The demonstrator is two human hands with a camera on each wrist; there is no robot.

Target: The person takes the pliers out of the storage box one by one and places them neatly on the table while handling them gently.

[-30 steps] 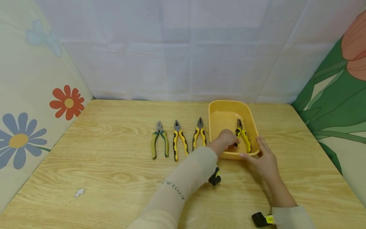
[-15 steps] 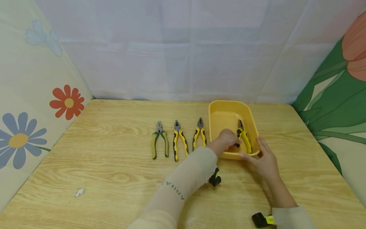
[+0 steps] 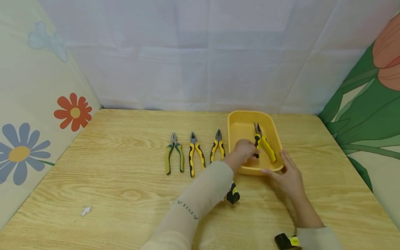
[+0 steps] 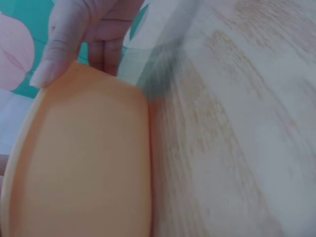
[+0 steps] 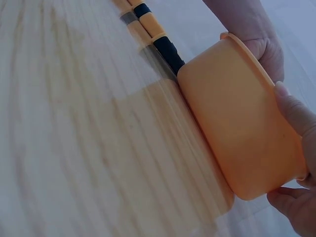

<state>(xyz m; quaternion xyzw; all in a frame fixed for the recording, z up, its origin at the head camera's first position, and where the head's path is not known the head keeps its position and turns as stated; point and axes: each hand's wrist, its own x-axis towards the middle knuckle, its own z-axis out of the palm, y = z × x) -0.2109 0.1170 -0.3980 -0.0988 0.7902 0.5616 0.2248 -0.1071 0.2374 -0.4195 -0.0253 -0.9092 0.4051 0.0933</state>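
The yellow plastic bin (image 3: 232,125) stands at the right rear of the table. My left hand (image 3: 245,150) reaches over its near left side, fingers curled at the black-and-yellow handle of the long-nose pliers (image 3: 265,144). These lie inside the bin, jaws parted and pointing to the far wall; the left hand hides one handle end. My right hand (image 3: 290,177) grips the bin's near right corner. In the right wrist view its thumb (image 5: 294,111) is at the rim and other fingers are lower down. The left wrist view shows the bin's outer wall (image 4: 89,148) close up.
Left of the bin, three pliers lie in a row: a green-handled pair (image 3: 174,152) and two yellow-and-black pairs, the middle one (image 3: 195,154) and the right one (image 3: 218,146). A white scrap (image 3: 85,210) lies at the front left. A white cloth (image 3: 200,69) hangs behind the table.
Inside the bin the long-nose pliers have turned, their jaws swinging left and away and opening wider. My left hand has shifted slightly left. The right hand stays on the corner.
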